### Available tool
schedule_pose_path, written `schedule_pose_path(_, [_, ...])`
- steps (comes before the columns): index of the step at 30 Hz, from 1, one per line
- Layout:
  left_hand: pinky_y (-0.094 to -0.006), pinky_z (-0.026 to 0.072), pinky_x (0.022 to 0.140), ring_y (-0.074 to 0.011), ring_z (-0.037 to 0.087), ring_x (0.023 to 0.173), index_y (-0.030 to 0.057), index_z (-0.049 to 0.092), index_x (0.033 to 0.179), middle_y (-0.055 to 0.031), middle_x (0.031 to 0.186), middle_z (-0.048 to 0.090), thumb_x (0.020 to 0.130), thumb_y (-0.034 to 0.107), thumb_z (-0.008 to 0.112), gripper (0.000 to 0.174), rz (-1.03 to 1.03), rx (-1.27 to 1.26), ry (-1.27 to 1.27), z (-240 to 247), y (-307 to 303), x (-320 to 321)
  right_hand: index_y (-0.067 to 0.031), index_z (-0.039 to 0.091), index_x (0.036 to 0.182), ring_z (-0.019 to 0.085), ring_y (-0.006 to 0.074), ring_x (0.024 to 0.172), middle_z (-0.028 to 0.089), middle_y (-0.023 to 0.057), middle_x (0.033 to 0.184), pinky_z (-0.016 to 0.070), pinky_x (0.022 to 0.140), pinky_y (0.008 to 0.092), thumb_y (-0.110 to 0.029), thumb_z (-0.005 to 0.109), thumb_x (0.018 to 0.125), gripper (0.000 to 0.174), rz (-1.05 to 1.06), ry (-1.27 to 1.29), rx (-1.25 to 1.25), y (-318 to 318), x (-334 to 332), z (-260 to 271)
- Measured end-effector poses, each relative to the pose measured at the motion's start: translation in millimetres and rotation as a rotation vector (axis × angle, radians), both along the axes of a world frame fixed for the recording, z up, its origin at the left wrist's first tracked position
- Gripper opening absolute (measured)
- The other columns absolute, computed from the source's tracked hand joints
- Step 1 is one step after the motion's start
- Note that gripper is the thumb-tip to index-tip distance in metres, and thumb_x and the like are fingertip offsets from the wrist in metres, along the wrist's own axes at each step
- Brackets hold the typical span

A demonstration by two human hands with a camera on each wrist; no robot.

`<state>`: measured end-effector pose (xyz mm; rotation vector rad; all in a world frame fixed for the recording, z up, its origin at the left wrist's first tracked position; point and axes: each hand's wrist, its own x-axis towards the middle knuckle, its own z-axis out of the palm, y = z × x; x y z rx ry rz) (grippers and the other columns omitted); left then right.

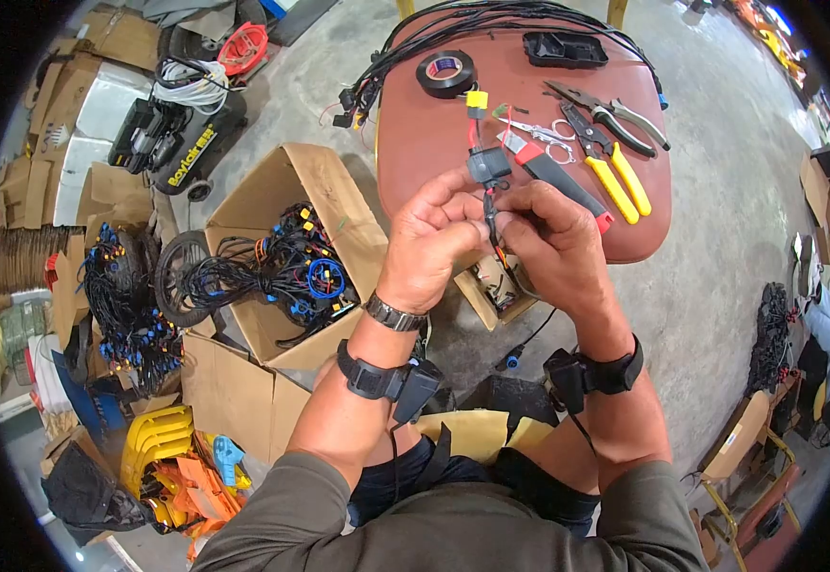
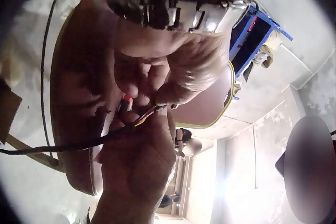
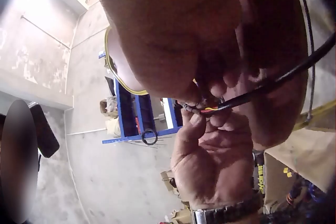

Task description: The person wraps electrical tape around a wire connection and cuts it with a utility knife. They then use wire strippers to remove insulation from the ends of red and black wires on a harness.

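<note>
Both hands meet over the near edge of the red-brown seat-like tabletop (image 1: 529,86). My left hand (image 1: 436,238) pinches a wire bundle (image 1: 490,205) between thumb and fingers; my right hand (image 1: 550,243) pinches the same bundle just beside it. Above the fingers the bundle runs to a dark connector block (image 1: 488,165) and a yellow plug (image 1: 476,100) on red wires. In the right wrist view, red and yellow wires (image 3: 210,109) come out of a black cable sheath (image 3: 273,88) between the fingertips. The left wrist view shows the black cable (image 2: 63,149) trailing away from the hands.
On the tabletop lie black tape (image 1: 445,73), scissors (image 1: 541,131), a red-and-black tool (image 1: 558,181), yellow-handled strippers (image 1: 615,172), pliers (image 1: 615,114), a black tray (image 1: 565,50) and a cable bundle (image 1: 491,19). A cardboard box (image 1: 339,205) of harnesses stands left; a small box (image 1: 477,297) sits below the hands.
</note>
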<state>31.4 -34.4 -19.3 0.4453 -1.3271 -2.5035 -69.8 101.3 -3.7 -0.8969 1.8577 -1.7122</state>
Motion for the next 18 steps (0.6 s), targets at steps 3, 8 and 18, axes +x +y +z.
schedule_pose_path(3, [-0.0244,0.0523,0.067,-0.0122,0.063,0.079,-0.0006,0.044,0.141,-0.0057,0.092,0.065,0.081,-0.011,0.056,0.062,-0.011,0.100,0.011,3.6,6.7,-4.0,0.0025,0.063,0.093,0.062,0.0149,0.072,0.064,0.0100,0.084,0.0492,0.064,0.0290,0.003,0.062,0.084,0.009,-0.042,0.158,-0.069,-2.2,-1.2,-3.5])
schedule_pose_path(8, [-0.0250,0.0528,0.061,-0.0129,0.064,0.078,-0.0010,0.044,0.138,-0.0080,0.096,0.064,0.079,-0.011,0.063,0.063,-0.018,0.095,0.077,5.1,14.0,-3.3,0.0008,0.062,0.090,0.061,0.0216,0.071,0.062,0.0110,0.081,0.0490,0.065,0.0323,0.004,0.062,0.081,0.009,-0.086,0.178,-0.058,-0.3,-4.0,-3.8])
schedule_pose_path(18, [-0.0244,0.0482,0.051,-0.0129,0.061,0.060,-0.0006,0.066,0.099,-0.0090,0.080,0.068,0.089,0.001,0.067,0.010,0.158,-0.043,-0.146,-4.3,20.0,0.5,0.0013,0.063,0.095,0.062,0.0162,0.074,0.063,0.0091,0.082,0.0504,0.067,0.0291,0.001,0.063,0.086,0.009,-0.069,0.204,0.006,1.2,-7.9,4.8])
